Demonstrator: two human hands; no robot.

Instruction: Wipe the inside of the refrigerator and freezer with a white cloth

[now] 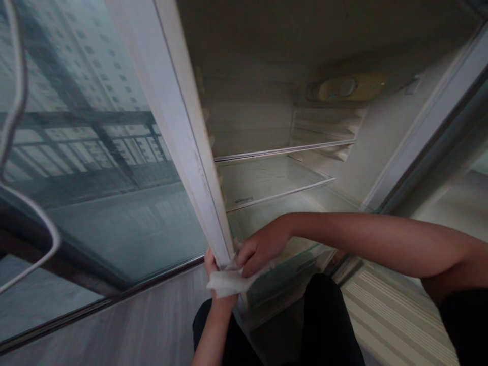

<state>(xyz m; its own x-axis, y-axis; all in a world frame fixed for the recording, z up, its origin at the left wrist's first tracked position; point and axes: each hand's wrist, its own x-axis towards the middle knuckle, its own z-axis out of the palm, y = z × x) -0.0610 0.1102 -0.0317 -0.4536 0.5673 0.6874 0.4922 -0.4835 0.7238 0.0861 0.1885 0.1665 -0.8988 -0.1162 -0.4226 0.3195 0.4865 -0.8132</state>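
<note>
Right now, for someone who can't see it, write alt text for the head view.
A person's right hand holds a white cloth against the left front edge of an open refrigerator; the left hand, partly hidden, is at the same edge. Glass shelves show inside.

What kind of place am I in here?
Probably a home, perhaps in a room beside a balcony: there's an open fridge, a large glass pane next to it, and a railing beyond the glass.

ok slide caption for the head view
Right hand holds a white wipe against an open refrigerator's frame, left hand alongside.
</note>
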